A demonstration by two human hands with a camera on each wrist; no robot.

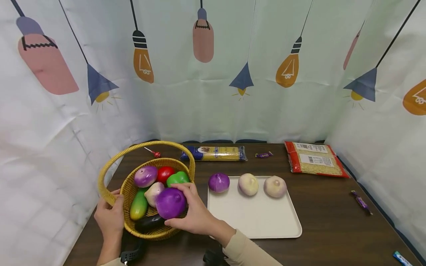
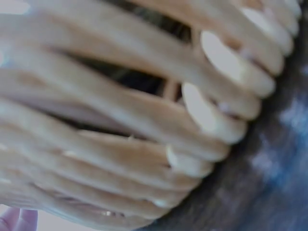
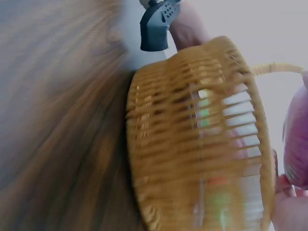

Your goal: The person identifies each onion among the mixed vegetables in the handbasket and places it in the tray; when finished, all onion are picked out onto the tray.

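My right hand (image 1: 196,216) grips a purple onion (image 1: 171,203) above the front right of a yellow wicker basket (image 1: 153,236). At the basket's left side, my left hand (image 1: 111,216) holds the base of its handle; part of the fingers is hidden. Inside lie a purple-and-white eggplant (image 1: 145,176), a tomato (image 1: 165,173), a green pepper (image 1: 178,178), a whitish bulb (image 1: 154,194), a cucumber-like green vegetable (image 1: 139,205) and a dark eggplant (image 1: 149,223). The basket's weave (image 2: 144,115) fills the left wrist view. The right wrist view shows the purple onion (image 3: 298,139) beside the basket wall (image 3: 163,130).
A white tray (image 1: 253,221) bears a purple onion (image 1: 219,183) and two pale onions (image 1: 248,184). Behind are a pasta packet (image 1: 216,153), a lollipop (image 1: 156,154) and a wrapped candy (image 1: 264,154). A red-edged grain bag (image 1: 316,159) and another candy (image 1: 361,202) lie right.
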